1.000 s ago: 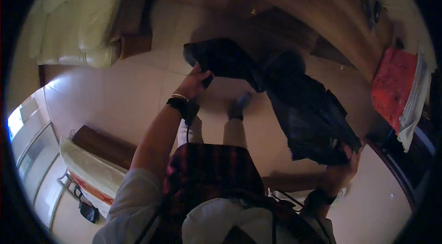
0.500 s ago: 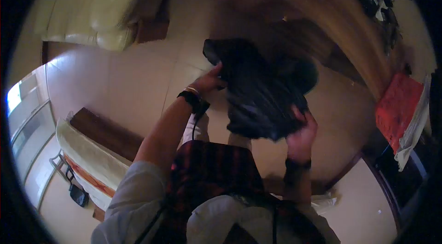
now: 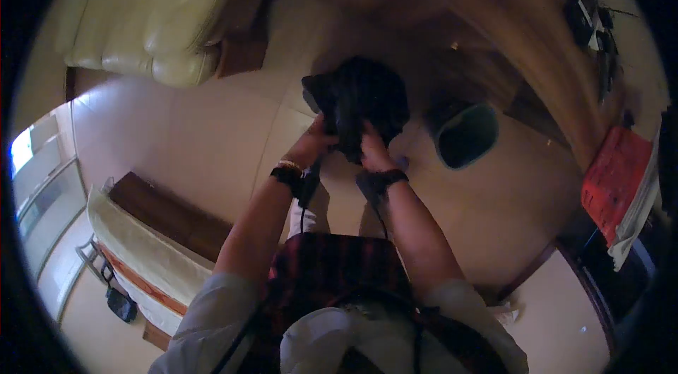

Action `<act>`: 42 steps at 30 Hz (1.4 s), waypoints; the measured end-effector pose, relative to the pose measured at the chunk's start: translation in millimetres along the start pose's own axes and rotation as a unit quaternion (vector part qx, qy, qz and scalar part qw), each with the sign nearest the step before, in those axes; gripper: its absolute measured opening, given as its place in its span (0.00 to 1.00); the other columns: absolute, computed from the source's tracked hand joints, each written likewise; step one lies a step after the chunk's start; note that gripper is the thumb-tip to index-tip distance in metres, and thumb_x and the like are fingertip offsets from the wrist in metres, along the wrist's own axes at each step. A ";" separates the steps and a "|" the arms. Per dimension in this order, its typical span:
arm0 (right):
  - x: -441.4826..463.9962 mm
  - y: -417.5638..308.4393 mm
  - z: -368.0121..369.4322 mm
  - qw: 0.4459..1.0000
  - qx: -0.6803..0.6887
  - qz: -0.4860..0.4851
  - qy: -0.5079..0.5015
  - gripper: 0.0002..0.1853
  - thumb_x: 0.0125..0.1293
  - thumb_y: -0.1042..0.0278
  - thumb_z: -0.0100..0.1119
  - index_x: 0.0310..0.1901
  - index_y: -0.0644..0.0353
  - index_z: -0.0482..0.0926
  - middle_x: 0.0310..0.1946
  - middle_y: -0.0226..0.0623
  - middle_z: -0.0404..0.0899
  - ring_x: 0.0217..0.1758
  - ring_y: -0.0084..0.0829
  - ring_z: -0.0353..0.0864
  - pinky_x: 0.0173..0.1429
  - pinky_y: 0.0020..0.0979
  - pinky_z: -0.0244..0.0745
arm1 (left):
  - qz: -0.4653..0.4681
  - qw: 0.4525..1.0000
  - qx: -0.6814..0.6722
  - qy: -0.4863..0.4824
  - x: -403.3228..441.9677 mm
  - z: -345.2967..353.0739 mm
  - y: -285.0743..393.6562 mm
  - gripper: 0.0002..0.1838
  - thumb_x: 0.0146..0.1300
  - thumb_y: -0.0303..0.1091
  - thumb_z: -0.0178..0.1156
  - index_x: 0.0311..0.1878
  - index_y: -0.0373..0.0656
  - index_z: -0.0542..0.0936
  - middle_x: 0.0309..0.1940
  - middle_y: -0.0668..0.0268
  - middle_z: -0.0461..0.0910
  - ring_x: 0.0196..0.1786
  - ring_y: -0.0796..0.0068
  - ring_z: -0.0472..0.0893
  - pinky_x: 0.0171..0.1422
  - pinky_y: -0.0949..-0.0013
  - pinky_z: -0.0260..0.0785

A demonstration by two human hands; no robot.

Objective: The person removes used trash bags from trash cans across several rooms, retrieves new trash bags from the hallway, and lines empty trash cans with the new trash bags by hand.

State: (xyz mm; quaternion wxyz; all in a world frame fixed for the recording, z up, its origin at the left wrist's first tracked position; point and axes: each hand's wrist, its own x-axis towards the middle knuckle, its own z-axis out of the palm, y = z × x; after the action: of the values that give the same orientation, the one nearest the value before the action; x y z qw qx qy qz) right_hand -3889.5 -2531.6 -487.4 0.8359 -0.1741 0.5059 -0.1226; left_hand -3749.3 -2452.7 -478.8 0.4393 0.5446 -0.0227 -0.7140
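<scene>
A black bundle of thin, bag-like material [image 3: 371,95] hangs bunched up in front of me, over the floor. My left hand [image 3: 311,144] is closed on its lower left side. Close beside it, my right hand [image 3: 374,148] grips the bundle's lower edge, its fingertips partly hidden in the dark folds. To the right of the bundle a dark green bin [image 3: 467,135] stands on the floor with its mouth open; its inside is dark.
A pale padded sofa [image 3: 148,21] is at the upper left, a cushioned seat [image 3: 148,247] at the lower left. A curved wooden desk [image 3: 494,14] runs across the upper right. A red bag [image 3: 614,183] hangs or rests at the right edge.
My right hand has come leftward to beside my left hand, and the spread black material is now gathered into a compact bundle. The green bin, partly covered before, now shows.
</scene>
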 end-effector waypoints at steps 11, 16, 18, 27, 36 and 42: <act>25.9 53.9 1.2 0.898 -0.365 -0.059 -0.239 0.15 0.63 0.68 0.48 0.49 0.64 0.73 0.47 0.38 0.75 0.45 0.28 0.74 0.47 0.32 0.73 | 0.036 0.992 0.109 -0.048 -93.4 30.8 29.6 0.29 0.53 0.22 0.59 0.59 0.44 0.65 0.40 0.73 0.70 0.41 0.83 0.68 0.40 0.80 0.62; -30.9 13.0 45.5 0.887 -0.400 -0.060 -0.222 0.17 0.62 0.70 0.49 0.52 0.65 0.71 0.50 0.45 0.74 0.51 0.32 0.73 0.56 0.34 0.69 | 0.049 0.988 0.134 -0.058 -133.9 37.0 49.5 0.28 0.51 0.23 0.60 0.57 0.44 0.66 0.38 0.71 0.71 0.39 0.82 0.69 0.38 0.81 0.60; -62.0 9.3 46.8 0.884 -0.369 -0.252 -0.135 0.20 0.68 0.61 0.42 0.58 0.60 0.68 0.60 0.41 0.67 0.62 0.34 0.65 0.66 0.35 0.58 | 0.026 0.986 0.102 -0.132 -151.4 37.2 53.6 0.31 0.49 0.25 0.61 0.58 0.43 0.64 0.38 0.71 0.71 0.40 0.80 0.69 0.41 0.78 0.61; -152.1 34.2 11.7 0.900 -0.237 -0.361 0.060 0.25 0.60 0.61 0.54 0.57 0.63 0.67 0.56 0.47 0.69 0.58 0.44 0.69 0.62 0.37 0.64 | -0.034 0.958 0.103 -0.266 -223.7 135.5 105.5 0.46 0.40 0.40 0.69 0.63 0.41 0.56 0.38 0.62 0.71 0.40 0.69 0.71 0.44 0.70 0.64; -409.2 -26.3 -165.3 0.620 -0.163 -0.529 0.555 0.24 0.55 0.69 0.59 0.55 0.63 0.69 0.52 0.45 0.72 0.52 0.34 0.74 0.54 0.32 0.70 | -0.062 0.899 0.091 -0.423 -251.4 300.9 114.3 0.61 0.38 0.43 0.70 0.71 0.52 0.39 0.36 0.59 0.71 0.37 0.66 0.71 0.42 0.69 0.64; -424.2 18.9 -304.3 0.800 -0.001 -0.360 0.479 0.15 0.57 0.73 0.54 0.46 0.68 0.76 0.35 0.38 0.78 0.42 0.32 0.76 0.49 0.31 0.70 | -0.042 0.872 0.112 -0.475 -265.5 423.0 74.1 0.53 0.45 0.42 0.67 0.70 0.51 0.44 0.36 0.61 0.71 0.38 0.67 0.71 0.46 0.66 0.63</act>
State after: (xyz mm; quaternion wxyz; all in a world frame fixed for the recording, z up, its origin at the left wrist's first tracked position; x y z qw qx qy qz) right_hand -4353.5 -2403.5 -284.7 0.3819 -0.2637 0.7430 -0.4823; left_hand -4036.6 -2513.7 -68.1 0.2813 0.1861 -0.2852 -0.8972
